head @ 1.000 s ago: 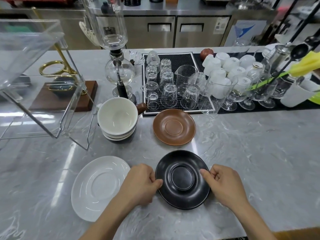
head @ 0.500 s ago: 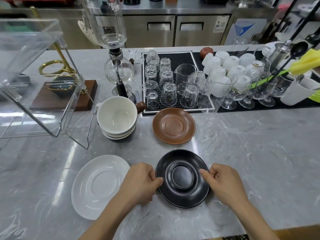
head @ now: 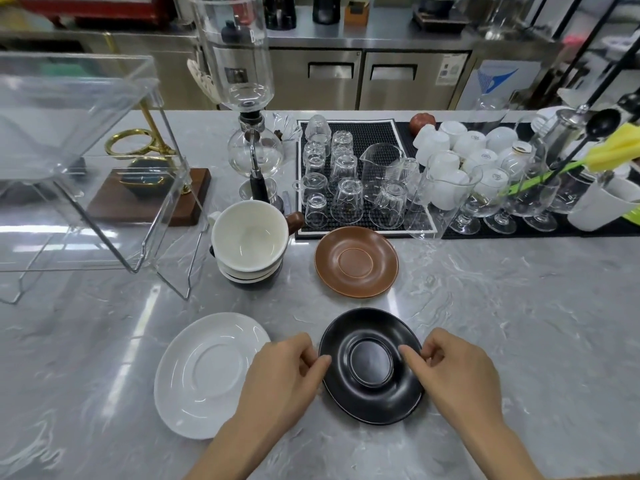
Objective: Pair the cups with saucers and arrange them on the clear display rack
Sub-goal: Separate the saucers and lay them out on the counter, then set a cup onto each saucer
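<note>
- The left hand pinches the left edge of the black saucer.
- The right hand pinches its right edge.
- The black saucer sits on the grey counter, between the white saucer and the person.
- The brown saucer lies behind it, beside the stacked cups.

black saucer, brown saucer, white saucer, grey marbled counter
</note>
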